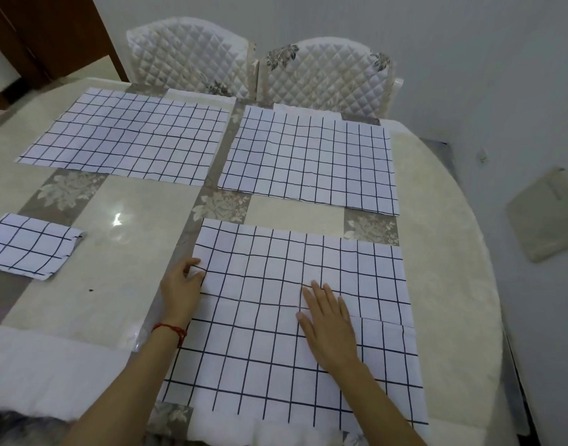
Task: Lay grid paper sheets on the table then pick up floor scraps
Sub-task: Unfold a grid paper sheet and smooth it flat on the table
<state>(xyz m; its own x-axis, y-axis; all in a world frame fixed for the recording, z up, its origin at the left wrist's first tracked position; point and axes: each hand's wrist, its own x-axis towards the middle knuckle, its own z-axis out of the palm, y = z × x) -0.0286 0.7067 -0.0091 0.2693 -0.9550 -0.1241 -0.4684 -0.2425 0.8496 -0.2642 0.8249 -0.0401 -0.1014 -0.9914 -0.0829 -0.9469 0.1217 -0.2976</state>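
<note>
Pale marble tabletop (141, 201) carries two grid sheets beyond your fingertips and a small folded piece (28, 246) out past your left thumb. Smooth the near sheet (276, 349) outward from its middle, pinning one edge so it doesn't slide. Your right hand (329, 326) lies flat on it, fingers spread, gripping nothing; your left hand (183, 284) nips the sheet's left edge between thumb and fingers.
</note>
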